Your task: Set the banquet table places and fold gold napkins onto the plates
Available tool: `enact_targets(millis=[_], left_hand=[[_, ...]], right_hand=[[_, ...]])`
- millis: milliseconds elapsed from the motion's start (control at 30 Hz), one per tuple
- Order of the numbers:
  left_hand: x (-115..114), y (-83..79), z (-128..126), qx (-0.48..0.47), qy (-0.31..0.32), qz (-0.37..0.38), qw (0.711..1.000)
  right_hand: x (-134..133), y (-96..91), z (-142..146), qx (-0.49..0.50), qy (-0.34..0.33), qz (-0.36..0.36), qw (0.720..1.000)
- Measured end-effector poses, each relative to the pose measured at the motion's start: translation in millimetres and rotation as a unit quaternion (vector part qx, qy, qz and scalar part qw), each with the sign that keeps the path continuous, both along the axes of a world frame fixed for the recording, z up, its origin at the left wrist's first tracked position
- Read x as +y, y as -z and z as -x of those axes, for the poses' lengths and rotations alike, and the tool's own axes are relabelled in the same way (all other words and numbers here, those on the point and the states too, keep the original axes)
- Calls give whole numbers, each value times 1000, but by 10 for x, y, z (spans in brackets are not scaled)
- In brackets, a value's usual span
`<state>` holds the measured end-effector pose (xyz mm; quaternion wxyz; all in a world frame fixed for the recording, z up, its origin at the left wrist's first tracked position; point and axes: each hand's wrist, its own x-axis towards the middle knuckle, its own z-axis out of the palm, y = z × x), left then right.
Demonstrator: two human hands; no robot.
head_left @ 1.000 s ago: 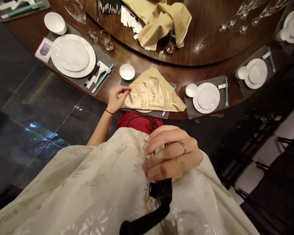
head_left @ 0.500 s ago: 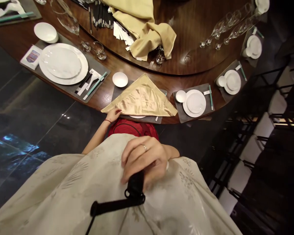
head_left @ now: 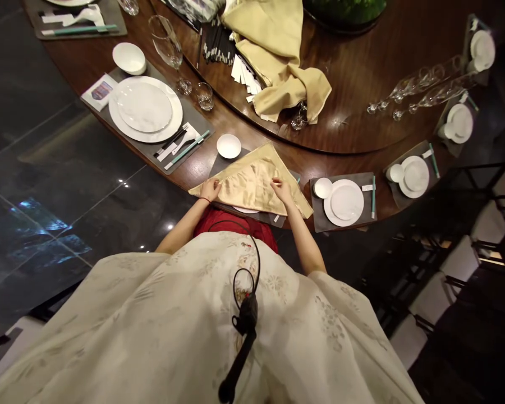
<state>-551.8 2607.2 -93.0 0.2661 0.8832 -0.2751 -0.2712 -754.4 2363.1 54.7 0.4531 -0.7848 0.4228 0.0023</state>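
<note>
A gold satin napkin (head_left: 246, 182), folded into a triangle, lies over a place setting with its point facing the table's middle. My left hand (head_left: 210, 189) rests on its left part, fingers lying on the cloth. Over the right part is my right hand (head_left: 281, 191), its fingers slightly apart and nearly touching the fabric. The rim of a white plate (head_left: 246, 210) peeks out below the napkin's near edge, and a grey placemat (head_left: 273, 217) shows beneath. Just beyond the napkin's left side stands a small white bowl (head_left: 228, 146).
Place settings with white plates (head_left: 174, 118) and teal chopsticks (head_left: 373, 196) flank the napkin. On the raised wooden turntable (head_left: 353, 137) are crumpled gold napkins (head_left: 273, 39) and rows of glasses (head_left: 425, 90). A black corded device (head_left: 247, 314) hangs before my chest.
My right hand has left the black device at my chest and reached forward to the napkin. My left hand has slid a little further onto the cloth. The view has shifted.
</note>
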Motion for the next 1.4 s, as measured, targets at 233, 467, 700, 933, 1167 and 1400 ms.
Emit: enact_targets(millis=[233,467,700,933,1167,1400], left_hand=[[-201,32,-15,19,10,-11,1000],[-246,-19,-30,32,-9,0,999],[-323,-115,-121,48,-15,-4,999],[-31,-271,-74,-52,64,0,997],[502,-97,60,-25,249,-2,968],[586,0,178,-38,222,-27,974]], right_hand=[[-832,970,-313,237,-26,138,961],[-1038,1164,-551,224,24,56,973],[-1121,1135,-632,125,56,90,987],[-733,1002,-303,92,40,160,982],[172,702,439,34,-41,88,995],[709,-992,486,-280,-205,-122,930]])
